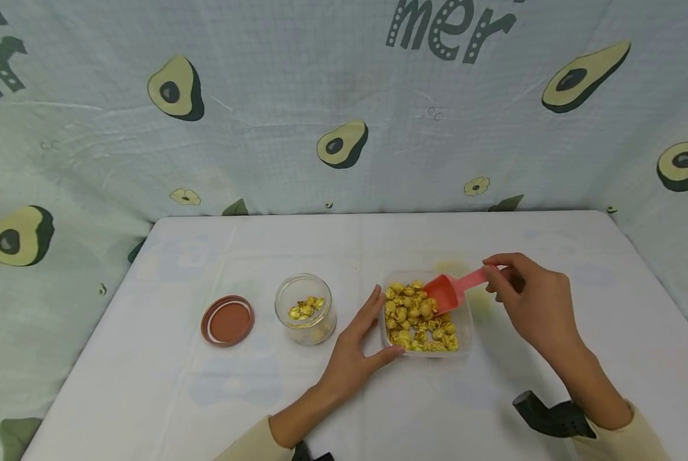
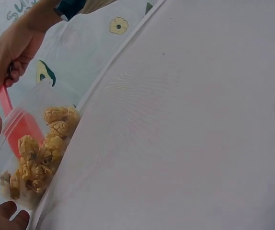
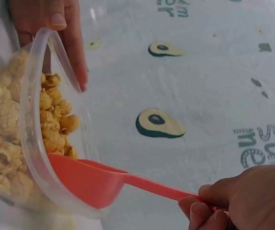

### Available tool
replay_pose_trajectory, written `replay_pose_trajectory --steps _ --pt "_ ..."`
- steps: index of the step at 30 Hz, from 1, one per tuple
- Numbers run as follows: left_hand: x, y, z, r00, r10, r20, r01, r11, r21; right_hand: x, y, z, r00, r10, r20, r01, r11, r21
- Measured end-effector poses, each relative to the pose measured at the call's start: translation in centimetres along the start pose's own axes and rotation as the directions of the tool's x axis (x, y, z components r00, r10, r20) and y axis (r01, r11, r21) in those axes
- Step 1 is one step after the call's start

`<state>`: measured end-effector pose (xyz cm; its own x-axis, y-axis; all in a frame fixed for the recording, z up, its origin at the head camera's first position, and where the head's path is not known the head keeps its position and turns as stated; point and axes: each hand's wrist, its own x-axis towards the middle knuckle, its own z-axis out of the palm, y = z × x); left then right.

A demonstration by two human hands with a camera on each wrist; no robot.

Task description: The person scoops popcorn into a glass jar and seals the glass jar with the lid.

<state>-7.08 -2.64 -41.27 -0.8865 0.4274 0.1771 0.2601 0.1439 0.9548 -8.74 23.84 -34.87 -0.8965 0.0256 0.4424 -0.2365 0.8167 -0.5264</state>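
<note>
Left hand (image 1: 352, 349), lower centre of the head view: fingers straight, resting against the left wall of the clear container (image 1: 463, 333) of popcorn (image 1: 415, 317). Right hand (image 1: 530, 301), right of centre, pinches the red scoop (image 1: 450, 289), bowl over the popcorn. Glass jar (image 1: 305, 309) and brown lid (image 1: 227, 320) stand left on the table (image 1: 493, 410).

A clear, square plastic container (image 1: 464, 326) is sitting flat on the white surface (image 1: 493, 410), holding a heap of yellow-brown popcorn pieces (image 1: 415, 317). A red plastic scoop (image 1: 453, 288) is lying tilted over the container's far right rim, its bowl resting down among the popcorn and its thin handle angling up and out to the right.
</note>
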Motion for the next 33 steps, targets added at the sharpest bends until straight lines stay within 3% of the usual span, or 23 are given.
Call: replay_pose_trajectory --steps 14,17,21,24,25,29,33 --pt "0.1 0.1 0.0 0.999 0.034 0.011 -0.035 0.998 0.049 -0.5 2.4 1.0 0.972 0.231 0.045 -0.235 0.963 0.133" --pt "0.0 0.0 0.0 0.999 0.032 0.000 -0.032 0.998 0.057 -0.7 3.9 2.1 0.978 0.209 0.009 -0.208 0.964 0.168" --pt "-0.1 -0.1 0.1 1.000 0.029 -0.006 -0.028 0.998 0.060 -1.2 8.6 4.9 0.986 0.162 -0.045 -0.150 0.969 0.198" --pt "-0.1 -0.2 0.1 1.000 0.026 -0.005 -0.025 0.998 0.055 -1.5 11.7 6.8 0.984 0.171 -0.046 -0.158 0.967 0.202" --pt "-0.1 -0.2 0.1 1.000 0.024 -0.004 -0.024 0.998 0.054 -1.6 11.4 6.7 0.984 0.175 -0.025 -0.163 0.953 0.257" --pt "-0.1 -0.2 0.1 1.000 0.023 -0.003 -0.023 0.998 0.053 -1.6 12.0 6.9 0.982 0.190 0.010 -0.186 0.950 0.251" --pt "0.0 -0.1 0.1 1.000 0.029 -0.002 -0.029 0.998 0.059 -1.2 10.9 6.0 0.977 0.209 0.045 -0.214 0.948 0.235"
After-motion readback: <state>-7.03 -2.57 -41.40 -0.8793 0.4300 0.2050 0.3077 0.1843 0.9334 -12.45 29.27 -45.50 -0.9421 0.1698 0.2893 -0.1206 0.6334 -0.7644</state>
